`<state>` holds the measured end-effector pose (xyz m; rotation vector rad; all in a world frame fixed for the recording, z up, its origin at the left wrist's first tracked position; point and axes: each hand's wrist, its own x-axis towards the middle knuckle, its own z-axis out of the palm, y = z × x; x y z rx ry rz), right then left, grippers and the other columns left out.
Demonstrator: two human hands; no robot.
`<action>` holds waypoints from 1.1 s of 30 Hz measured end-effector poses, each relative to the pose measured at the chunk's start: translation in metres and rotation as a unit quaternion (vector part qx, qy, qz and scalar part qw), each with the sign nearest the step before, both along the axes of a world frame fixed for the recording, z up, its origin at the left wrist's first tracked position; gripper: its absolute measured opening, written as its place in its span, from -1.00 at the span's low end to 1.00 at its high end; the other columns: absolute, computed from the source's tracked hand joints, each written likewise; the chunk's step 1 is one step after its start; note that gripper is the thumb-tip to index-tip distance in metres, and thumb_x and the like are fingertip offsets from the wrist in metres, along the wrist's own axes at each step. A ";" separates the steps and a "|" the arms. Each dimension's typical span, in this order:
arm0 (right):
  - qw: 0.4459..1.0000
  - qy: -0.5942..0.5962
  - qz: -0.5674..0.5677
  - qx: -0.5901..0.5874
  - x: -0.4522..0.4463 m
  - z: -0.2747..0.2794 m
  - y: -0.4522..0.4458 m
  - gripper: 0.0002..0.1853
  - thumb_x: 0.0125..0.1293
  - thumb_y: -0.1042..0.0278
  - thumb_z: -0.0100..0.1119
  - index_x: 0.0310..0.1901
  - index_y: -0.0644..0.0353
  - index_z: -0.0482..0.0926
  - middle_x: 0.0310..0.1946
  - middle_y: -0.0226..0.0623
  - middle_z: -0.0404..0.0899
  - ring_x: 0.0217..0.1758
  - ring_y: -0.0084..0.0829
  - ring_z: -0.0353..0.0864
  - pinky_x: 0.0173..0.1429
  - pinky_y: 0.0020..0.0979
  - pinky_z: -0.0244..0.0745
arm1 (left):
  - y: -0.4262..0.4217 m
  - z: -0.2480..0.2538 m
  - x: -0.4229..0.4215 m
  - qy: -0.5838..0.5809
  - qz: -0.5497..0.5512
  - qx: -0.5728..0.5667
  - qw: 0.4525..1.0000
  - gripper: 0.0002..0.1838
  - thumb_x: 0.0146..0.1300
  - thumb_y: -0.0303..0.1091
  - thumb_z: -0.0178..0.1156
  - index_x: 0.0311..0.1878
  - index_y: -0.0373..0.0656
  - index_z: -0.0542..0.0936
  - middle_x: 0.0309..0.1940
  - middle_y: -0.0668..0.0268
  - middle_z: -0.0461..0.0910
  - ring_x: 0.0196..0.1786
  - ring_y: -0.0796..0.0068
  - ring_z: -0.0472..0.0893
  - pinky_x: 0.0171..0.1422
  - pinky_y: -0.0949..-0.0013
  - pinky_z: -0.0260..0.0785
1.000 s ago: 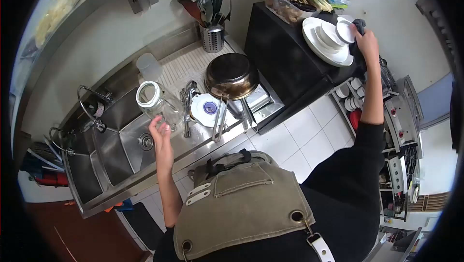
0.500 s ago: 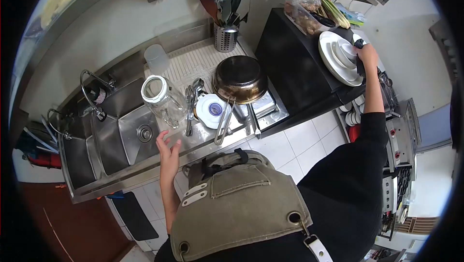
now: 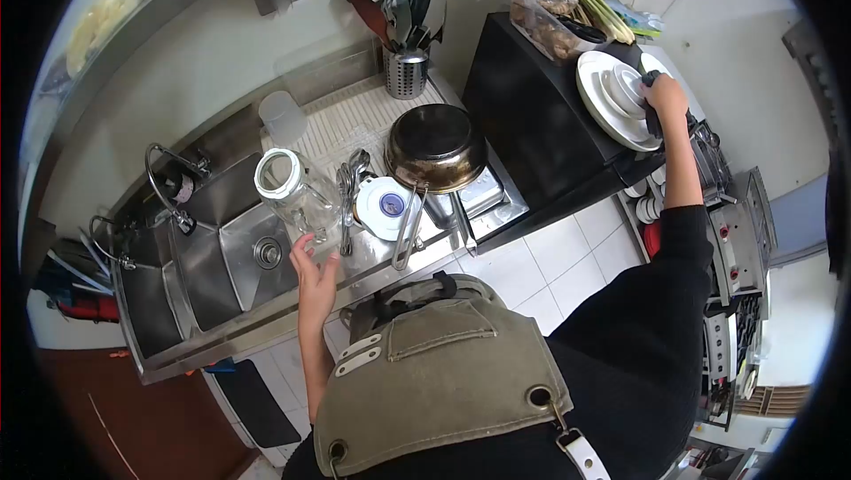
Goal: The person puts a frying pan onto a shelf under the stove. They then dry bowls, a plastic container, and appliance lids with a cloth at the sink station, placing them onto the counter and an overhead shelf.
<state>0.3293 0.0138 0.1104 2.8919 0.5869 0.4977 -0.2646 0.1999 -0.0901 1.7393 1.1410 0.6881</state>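
My right hand (image 3: pixel 669 101) reaches out to the black cabinet's top and is closed on a dark cloth (image 3: pixel 653 118). The cloth lies against a stack of white bowls (image 3: pixel 628 88) set on white plates (image 3: pixel 592 101). Over the counter's front edge, my left hand (image 3: pixel 316 283) has its fingers apart and holds nothing. Just beyond its fingertips a clear glass jar (image 3: pixel 306 192) with a white rim lies tilted. Beside the jar are metal utensils (image 3: pixel 347 205) and a white round lid (image 3: pixel 386 207) with a blue centre.
An upturned pan (image 3: pixel 436 145) rests on the steel counter, its handle toward me. Behind it stands a perforated utensil holder (image 3: pixel 407 74). Sink basins (image 3: pixel 208 272) with taps lie left. A plastic container of food (image 3: pixel 550 28) stands on the black cabinet (image 3: pixel 519 90).
The whole view has shifted slightly. My left hand has come a little nearer the glass jar, while my right hand stays at the bowls with the cloth.
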 end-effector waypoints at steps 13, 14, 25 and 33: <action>0.920 0.149 0.151 0.330 -0.105 0.046 -0.058 -0.40 0.16 -0.14 0.19 -0.23 0.42 0.57 -0.37 -0.10 0.62 -0.34 -0.39 0.57 -0.20 -0.37 0.45 | 0.001 -0.034 0.006 0.085 -0.093 0.105 0.986 -0.42 0.18 -0.30 0.18 0.20 -0.29 0.19 0.14 -0.09 0.20 0.25 -0.05 0.22 0.36 0.17 0.03; 0.890 0.187 0.190 0.369 -0.145 0.038 -0.054 -0.51 0.24 -0.01 0.16 -0.19 0.41 0.56 -0.40 -0.27 0.58 -0.36 -0.58 0.46 -0.22 -0.47 0.42 | -0.001 -0.036 0.008 0.088 -0.093 0.082 0.988 -0.41 0.17 -0.30 0.18 0.20 -0.31 0.20 0.14 -0.08 0.20 0.26 -0.02 0.22 0.37 0.18 0.03; 0.727 0.570 0.151 0.352 -0.297 -0.111 -0.051 -0.63 0.27 0.10 0.15 -0.38 0.34 0.50 -0.58 -0.32 0.54 -0.54 -0.54 0.53 -0.43 -0.47 0.42 | 0.019 -0.093 0.055 0.092 -0.081 0.019 0.992 -0.33 0.11 -0.23 0.22 0.21 -0.37 0.20 0.09 -0.16 0.31 0.18 -0.11 0.34 0.25 0.13 0.21; 0.699 0.618 0.125 0.337 -0.337 -0.157 -0.046 -0.67 0.24 0.18 0.19 -0.37 0.37 0.53 -0.58 -0.32 0.55 -0.52 -0.56 0.53 -0.39 -0.47 0.42 | 0.015 -0.111 0.057 0.096 -0.070 0.017 0.993 -0.35 0.12 -0.21 0.19 0.20 -0.37 0.23 0.11 -0.14 0.32 0.19 -0.12 0.34 0.27 0.12 0.20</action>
